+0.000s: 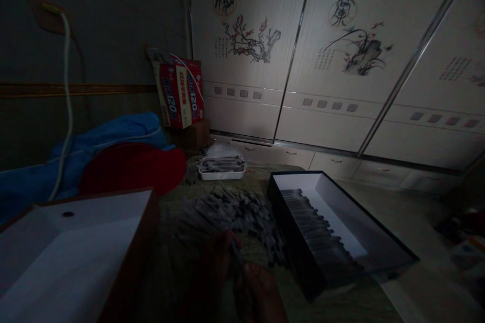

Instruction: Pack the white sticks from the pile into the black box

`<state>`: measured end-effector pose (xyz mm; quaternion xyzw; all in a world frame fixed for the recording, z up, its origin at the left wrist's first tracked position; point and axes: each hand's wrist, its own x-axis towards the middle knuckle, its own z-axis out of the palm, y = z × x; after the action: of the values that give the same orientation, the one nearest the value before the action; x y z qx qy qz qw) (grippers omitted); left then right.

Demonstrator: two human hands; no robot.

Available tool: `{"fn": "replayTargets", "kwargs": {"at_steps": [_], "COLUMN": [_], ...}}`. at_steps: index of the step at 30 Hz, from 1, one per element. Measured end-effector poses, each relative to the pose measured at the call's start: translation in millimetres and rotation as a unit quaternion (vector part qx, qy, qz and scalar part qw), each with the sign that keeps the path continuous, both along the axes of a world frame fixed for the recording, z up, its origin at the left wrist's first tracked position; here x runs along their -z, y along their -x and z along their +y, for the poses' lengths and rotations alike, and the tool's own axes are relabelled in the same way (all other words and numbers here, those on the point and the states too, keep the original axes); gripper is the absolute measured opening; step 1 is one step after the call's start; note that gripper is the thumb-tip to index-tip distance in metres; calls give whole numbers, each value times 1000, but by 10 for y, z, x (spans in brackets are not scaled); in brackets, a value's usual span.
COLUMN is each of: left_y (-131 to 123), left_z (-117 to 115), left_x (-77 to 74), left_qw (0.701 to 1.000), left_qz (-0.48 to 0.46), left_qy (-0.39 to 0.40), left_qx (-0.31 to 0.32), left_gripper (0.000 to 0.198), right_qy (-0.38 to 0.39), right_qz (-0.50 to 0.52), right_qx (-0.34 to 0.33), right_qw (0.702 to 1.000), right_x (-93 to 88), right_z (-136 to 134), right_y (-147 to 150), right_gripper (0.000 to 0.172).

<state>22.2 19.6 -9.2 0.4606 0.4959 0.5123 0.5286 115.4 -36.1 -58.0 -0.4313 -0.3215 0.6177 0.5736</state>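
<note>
The scene is very dark. My left hand (pixel 217 257) and my right hand (pixel 261 290) meet low in the middle of the view, fingers pinched together on a thin dark stick (pixel 235 252). Just beyond them lies a loose pile of similar grey sticks (pixel 231 214) on the surface. A black box with a white lining (pixel 341 197) stands to the right, with a row of sticks (pixel 314 227) packed along its left side.
A large open box with a white inside (pixel 68 257) sits at the lower left. A small white tray of sticks (pixel 222 166) lies farther back. Blue and red cloth (pixel 113 156), a red carton (pixel 180 91) and painted wardrobe doors (pixel 322 60) stand behind.
</note>
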Motion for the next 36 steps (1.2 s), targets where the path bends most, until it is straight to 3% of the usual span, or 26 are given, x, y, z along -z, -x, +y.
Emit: {"fn": "replayTargets", "kwargs": {"at_steps": [3, 7, 10, 13, 16, 19, 20, 21, 22, 24, 27, 33, 36], "left_y": [7, 26, 33, 26, 23, 38, 45, 52, 56, 58, 43, 46, 59], "left_z": [-22, -24, 25, 94, 123, 104, 95, 88, 82, 78, 74, 40, 16], "left_x": [-18, -91, -127, -83, -13, 10, 5, -3, -13, -35, -56, -27, 5], "left_qw": [1000, 998, 998, 996, 995, 993, 993, 993, 992, 992, 992, 992, 993], "left_qz": [-11, -34, -58, -78, -87, -91, -91, -90, -89, -85, -76, -43, -21], "left_qy": [15, 44, 18, 3, 10, 7, 7, 8, 9, 9, 7, 2, 5], "left_qx": [-1, 2, -5, -33, -57, -72, -76, -80, -84, -91, -105, -118, -114], "left_gripper": [60, 53, 44, 45, 50, 53, 54, 54, 54, 54, 53, 50, 45], "right_qy": [-4, -41, -15, -23, -76, -131, -145, -135, -99, -60, -33, -19, -19], "right_qz": [-16, -146, -208, -239, -304, -455, -524, -618, -720, -773, -820, -870, -876], "right_qx": [-51, 60, 144, 205, 202, 217, 217, 208, 183, 167, 102, -50, -94], "right_qw": [999, 987, 967, 949, 928, 854, 811, 746, 663, 609, 562, 491, 472], "right_x": [-116, -131, -216, -539, -970, -1226, -1252, -1255, -1241, -1195, -1130, -1001, -934], "right_z": [14, 4, -30, -99, -151, -103, -58, -2, 64, 213, 446, 829, 960], "right_y": [-67, -112, -177, -364, -752, -1362, -1590, -1812, -2016, -2337, -2552, -2491, -2443], "right_gripper": [54, 51, 47, 44, 40, 34, 32, 32, 33, 28, 22, 11, 29]}}
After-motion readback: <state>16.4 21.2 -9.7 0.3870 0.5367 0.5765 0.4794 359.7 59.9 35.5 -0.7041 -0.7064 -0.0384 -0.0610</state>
